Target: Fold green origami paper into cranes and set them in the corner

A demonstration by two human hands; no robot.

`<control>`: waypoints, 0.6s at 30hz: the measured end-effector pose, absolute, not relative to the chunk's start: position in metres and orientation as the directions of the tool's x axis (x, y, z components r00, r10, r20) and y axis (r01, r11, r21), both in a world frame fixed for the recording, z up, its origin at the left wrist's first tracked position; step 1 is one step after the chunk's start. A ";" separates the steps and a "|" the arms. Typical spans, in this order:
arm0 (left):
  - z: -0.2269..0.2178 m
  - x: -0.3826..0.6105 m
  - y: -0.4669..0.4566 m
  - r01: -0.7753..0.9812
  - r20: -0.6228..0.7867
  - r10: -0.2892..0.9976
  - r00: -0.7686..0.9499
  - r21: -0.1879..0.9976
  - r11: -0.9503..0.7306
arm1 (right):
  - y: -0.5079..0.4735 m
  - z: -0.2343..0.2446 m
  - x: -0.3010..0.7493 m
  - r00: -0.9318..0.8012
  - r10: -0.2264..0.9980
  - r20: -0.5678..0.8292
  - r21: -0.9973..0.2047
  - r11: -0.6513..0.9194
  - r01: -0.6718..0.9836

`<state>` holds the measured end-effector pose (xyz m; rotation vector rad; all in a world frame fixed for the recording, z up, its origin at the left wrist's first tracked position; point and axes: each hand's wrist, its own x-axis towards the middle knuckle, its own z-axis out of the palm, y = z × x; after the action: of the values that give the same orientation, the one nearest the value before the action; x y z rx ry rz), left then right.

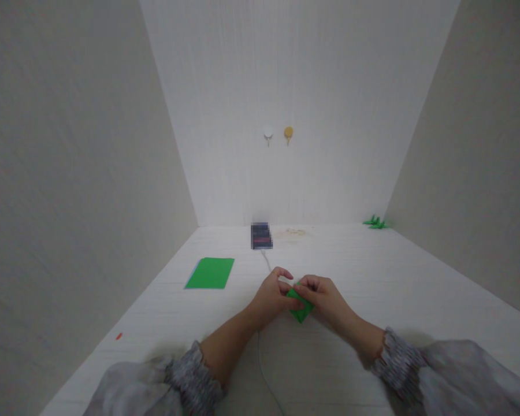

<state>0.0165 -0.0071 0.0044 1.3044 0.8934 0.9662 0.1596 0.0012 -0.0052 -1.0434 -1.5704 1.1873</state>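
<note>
at the lower centre of the frame, the left hand (pixel 275 293) and right hand (pixel 323 296) pinch a green paper piece (pixel 301 313), apparently folded; flat green sheets (pixel 210 273) lie lower left.

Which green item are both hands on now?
The small folded green piece, held between the left hand and right hand. The flat green sheet lies apart, leftward; the green shapes sit near the far right corner.

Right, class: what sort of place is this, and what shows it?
Probably a desk nook: plain pale walls on three sides, a white tabletop between them, and a small folded green paper piece being handled there.
</note>
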 end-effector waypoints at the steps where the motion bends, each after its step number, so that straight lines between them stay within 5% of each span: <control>1: 0.005 0.017 -0.007 -0.056 0.008 0.935 0.355 0.998 0.013 | 0.002 -0.005 0.160 -0.251 0.955 0.160 -0.972 0.197 0.130; 10: -0.002 0.014 -0.007 -0.005 -0.011 0.930 0.368 1.000 0.014 | 0.001 -0.004 0.157 -0.399 0.914 0.071 -0.969 0.158 0.191; 18: -0.001 0.018 -0.006 0.051 -0.003 0.923 0.384 0.999 -0.018 | -0.005 0.001 0.152 -0.295 0.941 0.165 -0.922 0.253 0.294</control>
<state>0.0176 -0.0064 -0.0007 1.4149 0.9462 0.8927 0.1520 -0.0054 0.0008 -1.1393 -1.7519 1.0559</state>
